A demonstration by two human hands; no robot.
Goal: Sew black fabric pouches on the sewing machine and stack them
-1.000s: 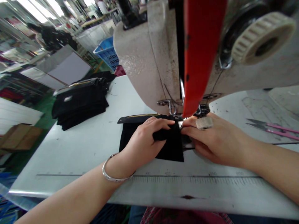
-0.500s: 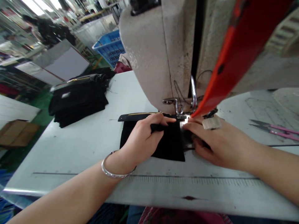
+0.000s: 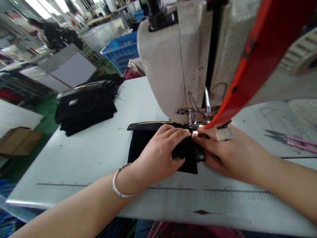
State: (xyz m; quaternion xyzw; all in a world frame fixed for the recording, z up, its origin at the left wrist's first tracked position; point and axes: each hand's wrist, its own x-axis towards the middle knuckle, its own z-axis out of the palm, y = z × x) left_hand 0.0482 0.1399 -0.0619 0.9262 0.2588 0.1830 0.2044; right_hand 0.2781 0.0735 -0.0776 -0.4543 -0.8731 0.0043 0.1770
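A black fabric piece [image 3: 138, 142] with a gold-toothed zipper [image 3: 156, 122] along its far edge lies under the sewing machine's presser foot [image 3: 194, 125]. My left hand [image 3: 158, 152] rests on this cloth, fingers stretched toward the foot and thumb apart. A ring and a silver bangle are on that side. Close to the foot, my right hand [image 3: 228, 152] has its fingers bent and its tips together at the cloth's right end. What lies between those tips is hidden. A pale ribbed block [image 3: 225, 133] shows at its fingers.
The sewing machine head [image 3: 163, 66] and a red bar [image 3: 244, 62] rise over the work. Pink-handled thread snips [image 3: 292, 138] lie right. A stack of black zippered pieces [image 3: 86, 105] sits left, with a blue basket [image 3: 121, 51] beyond. A ruler scale [image 3: 198, 191] runs along the table's front.
My left hand has shifted right and its fingers have straightened out over the cloth; the thumb has come away from a dark fold. My right hand stays by the foot. The view has shifted slightly.
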